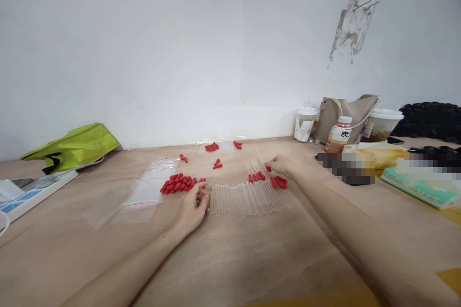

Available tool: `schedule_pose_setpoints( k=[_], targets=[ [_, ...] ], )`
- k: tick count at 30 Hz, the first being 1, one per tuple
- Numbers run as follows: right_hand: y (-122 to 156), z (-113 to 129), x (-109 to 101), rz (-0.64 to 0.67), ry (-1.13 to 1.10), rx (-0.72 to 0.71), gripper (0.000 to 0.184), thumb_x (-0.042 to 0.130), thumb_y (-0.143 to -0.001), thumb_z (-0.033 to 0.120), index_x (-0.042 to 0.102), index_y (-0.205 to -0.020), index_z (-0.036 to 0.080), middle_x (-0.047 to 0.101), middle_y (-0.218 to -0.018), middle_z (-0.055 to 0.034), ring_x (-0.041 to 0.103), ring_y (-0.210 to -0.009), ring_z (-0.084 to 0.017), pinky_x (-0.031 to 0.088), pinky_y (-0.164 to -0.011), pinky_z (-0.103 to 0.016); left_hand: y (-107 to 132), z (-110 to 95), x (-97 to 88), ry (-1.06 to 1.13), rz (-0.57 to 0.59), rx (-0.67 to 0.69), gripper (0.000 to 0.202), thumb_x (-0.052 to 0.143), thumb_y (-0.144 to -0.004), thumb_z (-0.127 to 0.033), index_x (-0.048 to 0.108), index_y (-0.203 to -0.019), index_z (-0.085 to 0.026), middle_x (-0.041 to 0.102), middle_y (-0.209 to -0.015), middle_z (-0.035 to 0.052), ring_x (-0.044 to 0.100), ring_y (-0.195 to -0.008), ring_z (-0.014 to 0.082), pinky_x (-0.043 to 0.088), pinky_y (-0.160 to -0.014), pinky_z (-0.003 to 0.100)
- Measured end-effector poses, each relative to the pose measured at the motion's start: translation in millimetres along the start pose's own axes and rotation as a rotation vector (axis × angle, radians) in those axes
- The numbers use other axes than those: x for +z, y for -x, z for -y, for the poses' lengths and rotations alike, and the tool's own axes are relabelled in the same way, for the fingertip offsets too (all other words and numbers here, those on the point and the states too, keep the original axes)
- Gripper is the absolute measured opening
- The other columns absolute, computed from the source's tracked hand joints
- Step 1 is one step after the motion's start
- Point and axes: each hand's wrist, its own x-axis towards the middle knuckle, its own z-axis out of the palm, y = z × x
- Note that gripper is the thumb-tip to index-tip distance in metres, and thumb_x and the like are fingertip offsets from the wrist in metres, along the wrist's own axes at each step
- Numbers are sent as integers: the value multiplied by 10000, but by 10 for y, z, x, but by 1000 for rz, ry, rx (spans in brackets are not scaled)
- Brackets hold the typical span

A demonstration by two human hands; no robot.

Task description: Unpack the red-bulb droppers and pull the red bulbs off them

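My right hand (283,165) pinches a red rubber dropper bulb (268,169) at its fingertips, above several clear tubes fitted with red bulbs (256,177). Beside its wrist lie more red bulbs (280,183) at the tops of clear tubes. My left hand (194,207) rests on the table with loosely bent fingers and a gap at the thumb; nothing shows in its grasp. Its fingertips are close to a pile of loose red bulbs (176,183), partly hidden behind the hand. A row of thin clear tubes (239,200) lies side by side between the hands.
Clear zip bags (144,189) lie left of the pile. Farther back are small groups of red bulbs (212,147). A power strip (39,194) and green bag (75,146) sit left. Cups, a drink bottle (338,136), a beige bag (347,110) and tissue pack (418,187) stand right.
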Motion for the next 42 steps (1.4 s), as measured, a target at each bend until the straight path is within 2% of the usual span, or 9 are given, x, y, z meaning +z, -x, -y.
schedule_pose_setpoints(
  k=[4,6,9,11,16,20,26,36,42],
  targets=[
    [262,135,-19,-70,-72,-210,211,423,-801,284,593,-787,159,638,-760,-25,564,-691,-127,391,-618,-227,18,-70,-24,-230,-91,183,250,462,-806,-271,508,-1036,-186,532,-899,46,542,-738,146,478,-615,273],
    [472,158,41,-117,-86,-341,180,438,-812,298,563,-883,188,633,-873,-12,547,-786,-124,376,-704,-239,34,-111,-31,-278,-153,261,269,455,-822,-277,490,-1072,-185,529,-952,58,530,-812,158,462,-682,288],
    [805,111,197,-266,41,-725,108,488,-805,268,570,-810,198,635,-802,-8,519,-785,-150,297,-805,-329,63,-164,-35,-317,-230,332,379,419,-854,-280,369,-1217,-181,515,-1043,80,504,-917,176,425,-798,332],
    [976,59,305,-338,87,-852,109,487,-819,255,572,-788,194,630,-750,-9,504,-768,-151,264,-812,-345,82,-195,-35,-379,-203,406,411,396,-869,-271,323,-1264,-187,504,-1102,91,472,-993,192,381,-866,367],
    [1132,45,471,-404,154,-1069,117,498,-825,232,576,-746,194,608,-657,14,480,-719,-136,244,-805,-343,108,-256,6,-640,-53,684,294,460,-849,-257,526,-1136,-253,599,-1013,48,482,-979,201,289,-905,413],
    [1141,115,524,-390,187,-1147,139,474,-836,205,577,-745,193,606,-651,19,475,-713,-124,248,-807,-331,119,-265,75,-719,-40,805,254,494,-836,-257,585,-1072,-271,659,-833,20,535,-798,159,274,-897,416],
    [1150,100,566,-410,254,-1146,120,504,-828,225,591,-905,194,604,-675,9,475,-726,-129,246,-817,-339,147,-307,109,-772,-27,808,181,472,-834,-223,652,-816,-233,633,-643,0,509,-677,140,296,-864,405],
    [1171,99,539,-420,308,-1159,167,482,-837,239,590,-717,195,540,-580,19,437,-675,-123,234,-811,-341,175,-351,76,-762,-21,825,184,460,-824,-194,639,-805,-227,624,-614,-5,512,-657,146,290,-838,421],
    [1188,91,540,-414,332,-1177,175,467,-840,237,587,-719,195,534,-580,16,448,-684,-131,231,-820,-349,188,-344,79,-757,-26,812,181,467,-816,-194,642,-802,-237,621,-610,-6,511,-640,140,303,-834,415]
  ],
)
